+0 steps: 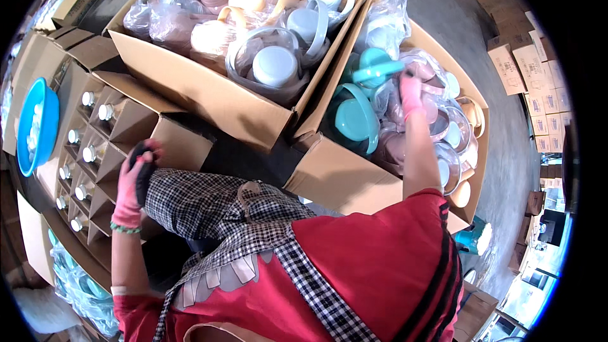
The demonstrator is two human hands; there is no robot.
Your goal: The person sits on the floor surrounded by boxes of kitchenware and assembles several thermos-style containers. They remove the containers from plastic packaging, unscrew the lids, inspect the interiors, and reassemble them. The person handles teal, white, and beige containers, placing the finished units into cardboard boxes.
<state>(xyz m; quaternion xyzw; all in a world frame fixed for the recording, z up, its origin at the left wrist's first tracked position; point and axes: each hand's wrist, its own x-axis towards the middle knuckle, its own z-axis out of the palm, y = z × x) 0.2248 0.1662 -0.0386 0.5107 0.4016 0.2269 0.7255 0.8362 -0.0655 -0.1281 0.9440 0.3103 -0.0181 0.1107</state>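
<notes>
Wearer: red top, b/w checked apron (218, 202), seen from above.
L hand: pink-and-black glove (134, 180), green bead bracelet (125, 228) at wrist; fingers curled, can't tell if they hold anything. It's just above the edge of the divided carton.
Divided carton (114, 187): at L, cardboard cells w/ white-capped btls. (90, 153) standing upright.
R hand: pink glove (411, 94), arm stretched fwd. into the R carton; fingertips partly hidden, can't tell if spread or pinching.
R carton (345, 174): open, full. Teal domed pc. w/ loop handle (378, 66) is just L of the R hand; 2nd teal pc. (354, 120) is nearer the wearer; mauve pcs. (394, 147) in clear plastic around.
Big carton (190, 79): ahead; grey-blue, cream & mauve pcs., many bagged.
Basin (41, 152): bright blue, far L, white items inside.
Background: stacked cartons (544, 107) at far R, grey floor (506, 133).
</notes>
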